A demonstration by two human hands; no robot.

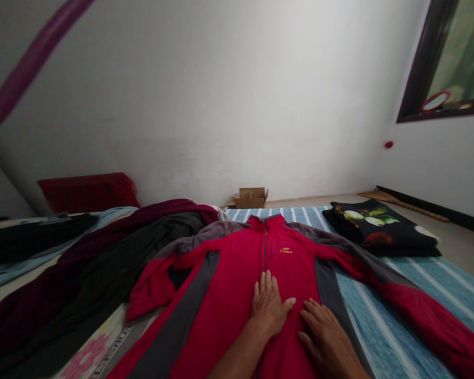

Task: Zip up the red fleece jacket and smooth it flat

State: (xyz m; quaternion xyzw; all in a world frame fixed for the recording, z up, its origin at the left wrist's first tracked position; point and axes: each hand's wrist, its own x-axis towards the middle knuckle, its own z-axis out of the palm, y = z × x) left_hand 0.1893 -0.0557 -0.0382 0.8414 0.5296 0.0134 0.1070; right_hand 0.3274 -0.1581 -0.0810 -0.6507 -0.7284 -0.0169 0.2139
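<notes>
a pale plastered wall (205,105) fills the far side of the room, and a dark-framed picture (442,58) is hung high on the right, its contents too blurred to be made out. a low bed covered by a blue striped sheet (391,316) is spread across the near part of the scene, with a strip of grey floor (454,247) left visible to the far right.

a red zip jacket with grey panels (225,284) is laid out flat on the bed, face up, with its collar toward the far side and its sleeves stretched out to the left and right. a heap of dark maroon and black clothing (95,263) is piled beside it on the left, touching the jacket's sleeve. a folded black cloth with a fruit print (379,226) is placed on the sheet at the far right, just beyond the jacket's shoulder. a red cushion (89,193) is propped at the far left, and a small open cardboard box (250,198) is set on the floor against the wall.

the left hand (268,306) and the right hand (327,337) are both pressed palm down on the jacket's front, near the zip, with fingers spread and nothing pinched. they are close together but not touching.
</notes>
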